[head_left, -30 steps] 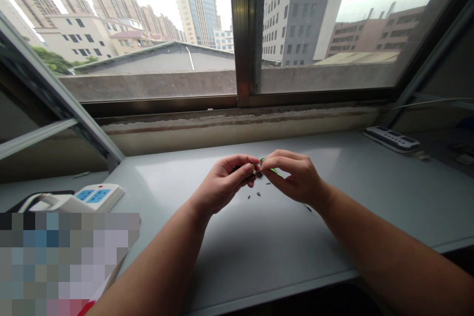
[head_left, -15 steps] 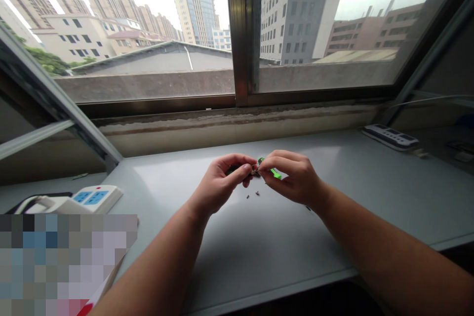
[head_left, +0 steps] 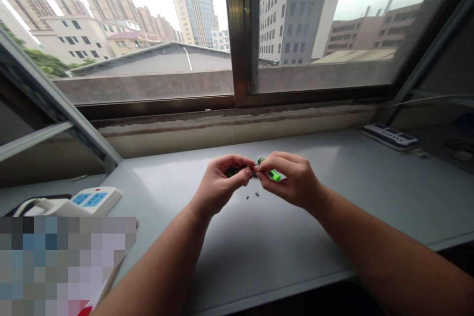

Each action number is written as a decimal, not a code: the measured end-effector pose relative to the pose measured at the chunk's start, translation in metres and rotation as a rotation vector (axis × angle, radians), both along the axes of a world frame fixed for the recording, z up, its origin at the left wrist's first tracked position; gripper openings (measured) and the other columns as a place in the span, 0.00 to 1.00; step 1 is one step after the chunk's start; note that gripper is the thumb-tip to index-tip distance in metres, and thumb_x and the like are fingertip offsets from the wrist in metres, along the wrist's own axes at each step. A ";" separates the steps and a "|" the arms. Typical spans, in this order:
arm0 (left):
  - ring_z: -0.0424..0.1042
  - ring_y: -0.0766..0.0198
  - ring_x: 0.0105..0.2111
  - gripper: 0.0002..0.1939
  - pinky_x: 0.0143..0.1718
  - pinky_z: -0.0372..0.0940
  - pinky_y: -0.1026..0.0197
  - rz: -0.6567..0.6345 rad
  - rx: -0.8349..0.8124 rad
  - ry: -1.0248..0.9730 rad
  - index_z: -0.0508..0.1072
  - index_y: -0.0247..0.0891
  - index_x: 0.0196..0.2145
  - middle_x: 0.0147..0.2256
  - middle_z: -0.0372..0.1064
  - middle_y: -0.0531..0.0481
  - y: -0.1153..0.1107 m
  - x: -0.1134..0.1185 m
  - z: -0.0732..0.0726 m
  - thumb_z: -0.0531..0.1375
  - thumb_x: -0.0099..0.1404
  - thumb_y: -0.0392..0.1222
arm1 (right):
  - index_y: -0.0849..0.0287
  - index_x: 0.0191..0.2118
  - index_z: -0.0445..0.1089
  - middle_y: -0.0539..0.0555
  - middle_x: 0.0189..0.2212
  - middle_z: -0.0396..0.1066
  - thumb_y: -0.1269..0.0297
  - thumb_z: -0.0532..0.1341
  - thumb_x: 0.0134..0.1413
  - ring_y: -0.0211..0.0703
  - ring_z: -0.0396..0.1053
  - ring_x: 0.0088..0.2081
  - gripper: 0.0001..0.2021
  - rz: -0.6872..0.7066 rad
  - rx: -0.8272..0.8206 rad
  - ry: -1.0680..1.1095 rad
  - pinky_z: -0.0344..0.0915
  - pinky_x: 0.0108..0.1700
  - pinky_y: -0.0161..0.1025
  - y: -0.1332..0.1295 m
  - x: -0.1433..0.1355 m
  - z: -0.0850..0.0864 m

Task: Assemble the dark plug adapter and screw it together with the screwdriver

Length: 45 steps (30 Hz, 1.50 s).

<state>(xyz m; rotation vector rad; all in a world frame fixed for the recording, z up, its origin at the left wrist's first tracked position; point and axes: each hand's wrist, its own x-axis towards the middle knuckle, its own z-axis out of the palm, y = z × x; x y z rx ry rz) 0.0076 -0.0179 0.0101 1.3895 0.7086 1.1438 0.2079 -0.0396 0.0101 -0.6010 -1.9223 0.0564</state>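
Note:
My left hand [head_left: 220,180] is closed around a small dark piece with a little green on it [head_left: 232,171], mostly covered by the fingers. My right hand [head_left: 291,175] has thumb and forefinger pinched together at the right end of that piece; whatever lies between the fingertips is too small to make out. A bright green and black object [head_left: 276,176] shows behind the right fingers; I cannot tell whether it is held or lies on the table. Just below the hands, a small metal part [head_left: 256,193] and a tinier one [head_left: 247,197] lie on the tabletop.
The grey table [head_left: 266,252] runs beneath a window [head_left: 155,74]. On the left stands a white power strip [head_left: 97,199] with blue sockets, near a pixelated area. Another power strip [head_left: 389,137] lies at the back right. A metal frame post [head_left: 89,131] rises at the left.
Both hands stay almost in place, with slight finger shifts at the small piece. A dark sliver by my right wrist is now out of sight.

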 end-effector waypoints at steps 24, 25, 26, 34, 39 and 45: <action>0.73 0.70 0.29 0.13 0.33 0.67 0.67 -0.082 -0.146 -0.089 0.81 0.36 0.38 0.31 0.77 0.51 0.000 0.000 0.005 0.75 0.56 0.40 | 0.56 0.40 0.74 0.53 0.33 0.74 0.74 0.64 0.61 0.41 0.72 0.34 0.06 0.023 0.013 -0.039 0.69 0.38 0.39 0.005 0.005 -0.002; 0.73 0.69 0.29 0.13 0.33 0.68 0.66 -0.079 -0.139 -0.076 0.81 0.36 0.39 0.31 0.77 0.50 0.000 0.000 0.005 0.75 0.56 0.40 | 0.56 0.40 0.74 0.53 0.33 0.75 0.74 0.63 0.61 0.41 0.72 0.34 0.06 0.019 0.015 -0.042 0.69 0.38 0.39 0.005 0.005 -0.002; 0.73 0.69 0.29 0.14 0.33 0.68 0.66 -0.073 -0.129 -0.062 0.82 0.36 0.39 0.33 0.77 0.50 0.001 -0.001 0.005 0.75 0.56 0.41 | 0.56 0.39 0.74 0.53 0.33 0.75 0.74 0.63 0.62 0.41 0.72 0.34 0.05 0.014 0.013 -0.046 0.69 0.39 0.40 0.006 0.006 -0.001; 0.77 0.66 0.34 0.19 0.38 0.71 0.64 0.118 -0.104 0.027 0.80 0.36 0.42 0.37 0.79 0.46 0.011 -0.012 0.006 0.76 0.55 0.46 | 0.57 0.43 0.76 0.57 0.41 0.78 0.64 0.66 0.59 0.51 0.71 0.45 0.07 -0.259 -0.251 -0.286 0.66 0.51 0.48 0.032 0.017 -0.019; 0.78 0.63 0.34 0.24 0.35 0.73 0.61 0.233 -0.222 -0.004 0.77 0.36 0.43 0.37 0.78 0.47 0.015 -0.015 0.010 0.77 0.51 0.46 | 0.56 0.45 0.78 0.56 0.46 0.80 0.61 0.65 0.59 0.56 0.68 0.51 0.10 -0.340 -0.409 -0.463 0.61 0.56 0.52 0.045 0.003 -0.038; 0.78 0.65 0.33 0.23 0.37 0.73 0.65 0.254 -0.330 -0.107 0.78 0.33 0.42 0.37 0.79 0.44 0.023 -0.019 0.004 0.77 0.50 0.39 | 0.56 0.34 0.77 0.57 0.38 0.80 0.61 0.67 0.57 0.59 0.68 0.52 0.05 -0.389 -0.424 -0.562 0.58 0.55 0.56 0.047 -0.017 -0.041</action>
